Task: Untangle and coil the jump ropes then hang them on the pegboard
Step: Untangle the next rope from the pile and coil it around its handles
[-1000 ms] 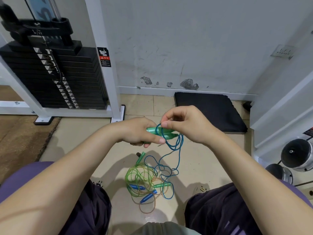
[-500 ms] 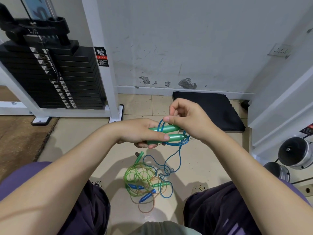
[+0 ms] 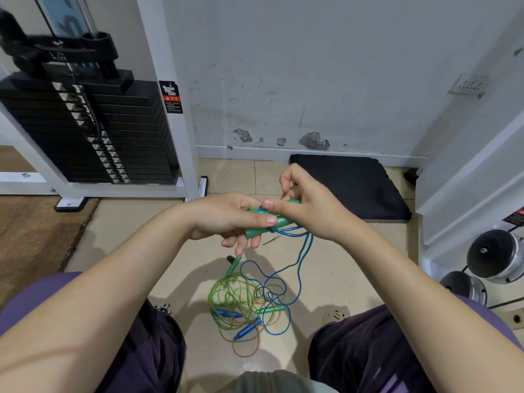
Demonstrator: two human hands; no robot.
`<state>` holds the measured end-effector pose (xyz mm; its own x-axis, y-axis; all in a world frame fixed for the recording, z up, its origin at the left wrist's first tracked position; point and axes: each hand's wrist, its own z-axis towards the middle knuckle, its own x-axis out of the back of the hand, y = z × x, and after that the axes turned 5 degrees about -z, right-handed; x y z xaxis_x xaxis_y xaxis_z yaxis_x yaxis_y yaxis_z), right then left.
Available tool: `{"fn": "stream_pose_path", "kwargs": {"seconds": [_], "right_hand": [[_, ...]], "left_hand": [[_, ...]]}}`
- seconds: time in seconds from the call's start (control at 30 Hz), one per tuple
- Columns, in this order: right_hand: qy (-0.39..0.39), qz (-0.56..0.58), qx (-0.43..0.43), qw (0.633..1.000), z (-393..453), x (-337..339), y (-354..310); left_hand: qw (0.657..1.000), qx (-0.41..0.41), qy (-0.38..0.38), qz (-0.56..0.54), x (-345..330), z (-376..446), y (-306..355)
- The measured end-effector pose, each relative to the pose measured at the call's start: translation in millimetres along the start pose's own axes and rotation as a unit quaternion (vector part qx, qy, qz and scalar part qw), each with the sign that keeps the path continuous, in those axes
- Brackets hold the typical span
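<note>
Coiling the blue rope (image 3: 300, 251) round its paired green handles (image 3: 266, 222), judging by the loops cinched at the handles' middle. Held at chest height over the floor, handles lying side by side, pointing right and slightly up. Trailing down from there in two strands to the tangle (image 3: 246, 302) on the tiles, between the knees: green and orange cords knotted together, blue handles and another green handle among them. Well apart from the hands, that heap, and joined to them only by the blue rope.

Gripped by the left hand (image 3: 226, 217), thumb along the top and fingers curled beneath the handles. Pinched by the right hand (image 3: 306, 205) near the handles' right end, thumb pressing on the rope where it crosses; index finger raised and crooked.

Next, probably: drawing more slack up out of the heap and laying another turn. Calls for a steady left grip and a gentle pull, since the blue strand runs through the other cords and may drag them along. No pegboard in view.

Beyond: black mat (image 3: 348, 188) by the wall, weight stack (image 3: 85, 131) to the left, dumbbells (image 3: 493, 256) at right.
</note>
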<state>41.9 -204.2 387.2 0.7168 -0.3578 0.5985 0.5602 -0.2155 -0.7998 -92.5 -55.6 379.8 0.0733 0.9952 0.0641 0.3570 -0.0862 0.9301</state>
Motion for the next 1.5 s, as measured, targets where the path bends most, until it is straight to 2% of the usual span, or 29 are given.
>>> {"fn": "stream_pose_path", "kwargs": {"seconds": [0.1, 0.33, 0.53, 0.63, 0.83, 1.03, 1.2, 1.5], "right_hand": [[-0.010, -0.021, 0.026, 0.999, -1, 0, 2], [-0.029, -0.021, 0.025, 0.999, 0, 5, 8], [-0.033, -0.084, 0.014, 0.996, 0, 9, 7], [-0.025, -0.063, 0.010, 0.998, 0, 10, 6], [-0.083, 0.003, -0.004, 0.997, -1, 9, 6], [-0.059, 0.040, 0.004, 0.997, 2, 6, 6], [0.005, 0.107, 0.000, 0.994, 3, 0, 5], [0.073, 0.072, 0.007, 0.995, 3, -11, 2]], "left_hand": [[0.999, 0.033, -0.023, 0.014, -2, 0, -2], [0.999, 0.031, -0.016, 0.041, -5, 3, -5], [0.998, 0.030, -0.002, 0.061, -7, 4, -5], [0.997, 0.030, 0.005, 0.069, -7, 5, -5], [0.996, 0.038, 0.013, 0.083, -9, 6, -4], [0.994, 0.053, 0.007, 0.100, -12, 8, -8], [0.996, 0.039, 0.010, 0.084, -12, 9, -6], [0.994, 0.025, 0.025, 0.106, -15, 10, -5]]}}
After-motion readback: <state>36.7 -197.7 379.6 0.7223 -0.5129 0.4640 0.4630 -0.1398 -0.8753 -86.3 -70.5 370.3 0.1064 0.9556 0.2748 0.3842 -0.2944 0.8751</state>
